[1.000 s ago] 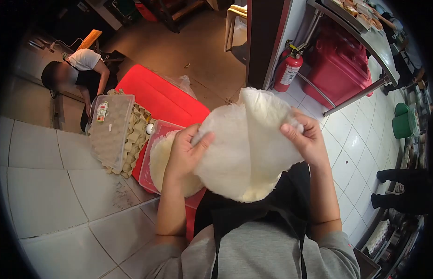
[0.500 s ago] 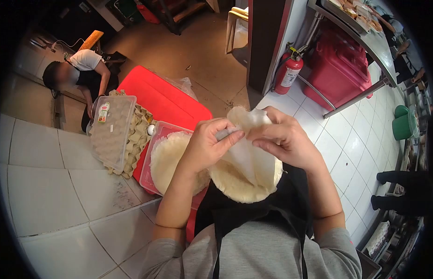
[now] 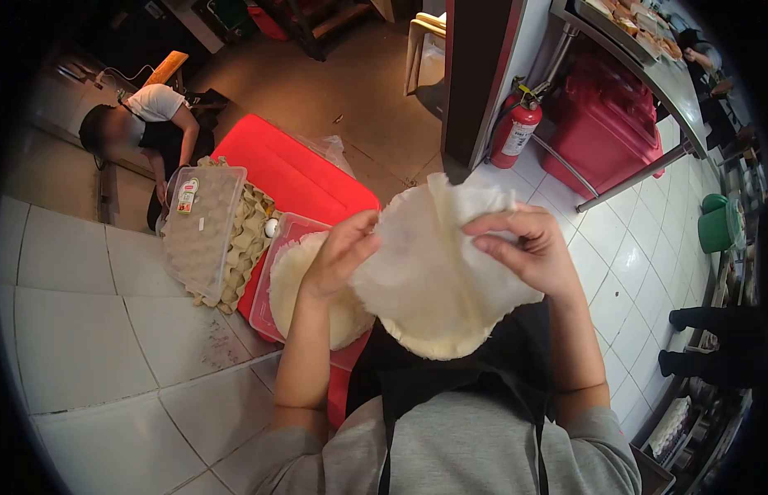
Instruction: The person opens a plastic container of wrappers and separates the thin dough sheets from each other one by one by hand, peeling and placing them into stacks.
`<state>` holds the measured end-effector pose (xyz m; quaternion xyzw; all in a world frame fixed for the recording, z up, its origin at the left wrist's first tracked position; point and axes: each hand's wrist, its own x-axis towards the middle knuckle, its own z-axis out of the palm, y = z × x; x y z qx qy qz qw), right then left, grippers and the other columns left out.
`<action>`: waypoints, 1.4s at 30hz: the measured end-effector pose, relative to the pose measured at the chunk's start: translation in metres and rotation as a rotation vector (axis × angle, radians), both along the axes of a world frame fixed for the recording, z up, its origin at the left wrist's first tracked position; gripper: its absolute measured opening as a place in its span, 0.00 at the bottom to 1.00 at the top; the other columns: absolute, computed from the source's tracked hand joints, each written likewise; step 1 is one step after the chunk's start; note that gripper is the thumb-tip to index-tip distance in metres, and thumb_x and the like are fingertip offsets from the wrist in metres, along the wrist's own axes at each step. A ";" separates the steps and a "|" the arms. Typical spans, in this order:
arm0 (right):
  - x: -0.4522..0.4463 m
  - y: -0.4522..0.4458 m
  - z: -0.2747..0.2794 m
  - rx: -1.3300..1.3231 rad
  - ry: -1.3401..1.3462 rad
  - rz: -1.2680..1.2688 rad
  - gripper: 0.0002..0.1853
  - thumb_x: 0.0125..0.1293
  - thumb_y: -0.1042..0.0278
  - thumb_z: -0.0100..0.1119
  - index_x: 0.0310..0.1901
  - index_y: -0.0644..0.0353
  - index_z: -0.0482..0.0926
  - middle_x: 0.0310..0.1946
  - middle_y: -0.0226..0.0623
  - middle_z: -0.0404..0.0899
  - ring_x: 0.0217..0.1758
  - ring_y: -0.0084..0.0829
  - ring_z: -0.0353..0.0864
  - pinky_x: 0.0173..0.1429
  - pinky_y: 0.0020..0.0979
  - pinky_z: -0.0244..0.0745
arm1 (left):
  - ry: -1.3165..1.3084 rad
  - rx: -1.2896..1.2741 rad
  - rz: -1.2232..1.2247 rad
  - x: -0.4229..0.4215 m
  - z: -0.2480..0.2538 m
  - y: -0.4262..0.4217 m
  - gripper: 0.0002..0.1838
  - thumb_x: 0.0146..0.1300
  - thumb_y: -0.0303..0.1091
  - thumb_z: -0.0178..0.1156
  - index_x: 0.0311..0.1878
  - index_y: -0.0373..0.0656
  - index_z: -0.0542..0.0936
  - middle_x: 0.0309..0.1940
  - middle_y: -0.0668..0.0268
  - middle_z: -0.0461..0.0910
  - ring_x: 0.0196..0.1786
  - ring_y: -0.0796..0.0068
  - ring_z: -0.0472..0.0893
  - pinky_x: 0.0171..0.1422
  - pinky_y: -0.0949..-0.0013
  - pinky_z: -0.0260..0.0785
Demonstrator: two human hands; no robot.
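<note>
A thin, pale, see-through wrapper sheet (image 3: 409, 256) is spread in front of me, with a raised fold near its middle. My right hand (image 3: 524, 247) pinches it at the bunched right part, thumb against fingers. My left hand (image 3: 343, 256) is beside the sheet's left edge, its thumb and fingers apart; whether a fingertip touches the edge is hard to see. Below the sheet, a round stack of wrappers (image 3: 433, 342) rests over my black apron (image 3: 363, 375). Another round stack of wrappers (image 3: 289, 280) lies in a clear plastic container (image 3: 259, 309) to the left, partly behind my left forearm.
A red lid-like surface (image 3: 293, 169) lies beyond the container. Left of it are egg trays (image 3: 252, 214) with a white egg (image 3: 271, 227) and a clear lid (image 3: 204, 231). Another person (image 3: 165, 124) bends at the left. A fire extinguisher (image 3: 516, 132) and red bin (image 3: 603, 136) stand right.
The wrapper sheet, bunched between both hands before, is now spread wider over the stack. My left hand has moved left and its fingers have opened; my right hand has shifted slightly right.
</note>
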<state>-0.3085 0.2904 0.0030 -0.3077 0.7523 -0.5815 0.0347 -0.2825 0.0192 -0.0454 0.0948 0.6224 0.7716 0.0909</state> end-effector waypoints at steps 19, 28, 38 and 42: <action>-0.013 -0.005 0.001 0.201 0.033 -0.117 0.10 0.59 0.67 0.67 0.30 0.67 0.81 0.15 0.39 0.75 0.16 0.24 0.72 0.24 0.29 0.67 | 0.239 -0.603 0.111 -0.007 0.036 0.022 0.10 0.55 0.31 0.71 0.32 0.35 0.80 0.25 0.71 0.81 0.28 0.88 0.75 0.31 0.75 0.68; -0.011 0.015 -0.003 -0.068 -0.393 -0.126 0.15 0.64 0.60 0.65 0.28 0.65 0.81 0.19 0.22 0.76 0.24 0.12 0.68 0.27 0.21 0.64 | 0.293 -0.334 0.291 -0.005 0.007 -0.012 0.07 0.54 0.18 0.65 0.32 0.37 0.76 0.28 0.73 0.79 0.33 0.87 0.75 0.40 0.81 0.68; -0.011 0.008 -0.015 -0.106 -0.341 -0.030 0.12 0.63 0.63 0.64 0.37 0.65 0.80 0.23 0.27 0.78 0.26 0.18 0.74 0.32 0.25 0.70 | 0.373 -0.594 0.205 -0.005 0.028 -0.002 0.07 0.62 0.29 0.63 0.36 0.37 0.76 0.24 0.69 0.78 0.29 0.84 0.76 0.34 0.75 0.67; -0.010 0.002 0.005 0.346 -0.085 -0.105 0.17 0.58 0.65 0.68 0.42 0.69 0.76 0.24 0.35 0.79 0.26 0.27 0.77 0.35 0.30 0.73 | 0.353 -0.529 0.196 -0.006 0.020 0.013 0.08 0.64 0.31 0.62 0.38 0.38 0.75 0.24 0.65 0.77 0.28 0.80 0.77 0.32 0.73 0.67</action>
